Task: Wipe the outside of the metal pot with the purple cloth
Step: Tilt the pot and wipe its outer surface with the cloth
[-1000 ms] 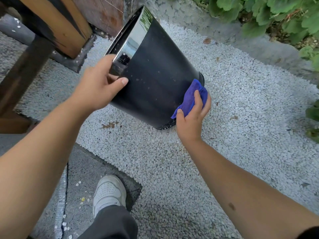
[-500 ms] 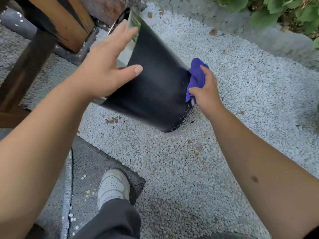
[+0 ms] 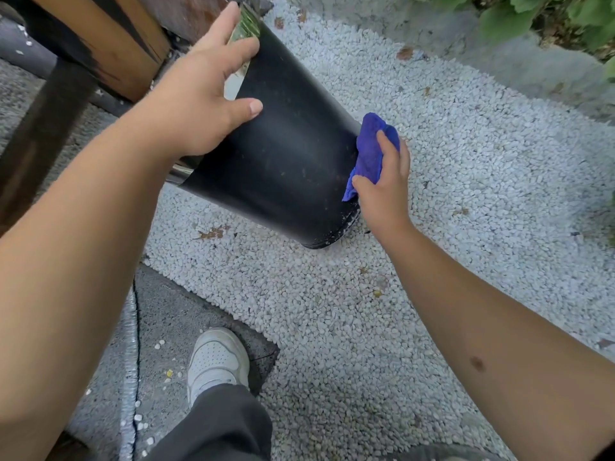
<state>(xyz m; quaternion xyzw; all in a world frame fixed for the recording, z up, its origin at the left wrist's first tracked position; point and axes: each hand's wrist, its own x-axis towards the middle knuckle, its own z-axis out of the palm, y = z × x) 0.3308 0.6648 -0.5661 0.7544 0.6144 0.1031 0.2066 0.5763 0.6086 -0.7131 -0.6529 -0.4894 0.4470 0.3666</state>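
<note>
Outdoors, you tilt the metal pot (image 3: 283,154) on a bed of white gravel (image 3: 466,181), its lower edge resting on the stones and its open rim leaning up and away toward a wooden post (image 3: 109,41) at upper left. Your left hand (image 3: 203,101) grips the pot at the rim, thumb laid flat across the dark outer wall and fingers hooked over the edge, holding the tilt. Your right hand (image 3: 382,184) is closed on the purple cloth (image 3: 371,151), bunched into a wad and pressed against the pot's right flank close to the base. The dark wall between your hands shows pale specks and faint streaks, so the wiping looks, at a guess, only part done, with the broad face toward you yet to be covered. The risks from here lie mostly in the footing. The pot stands on one narrow arc of its bottom edge over loose stones, and a hard sideways push from the cloth could make that edge skid or roll; only the left hand's hold at the rim would check it. Grit clings along the base rim, and the cloth, working so low, may pick it up and drag it across the metal, scratching rather than cleaning. The wadded cloth also offers little contact, so patches may be missed. Your white shoe (image 3: 218,357) stands on a grey paving slab (image 3: 166,311) beside the gravel, near enough to be struck should the pot slip.
</note>
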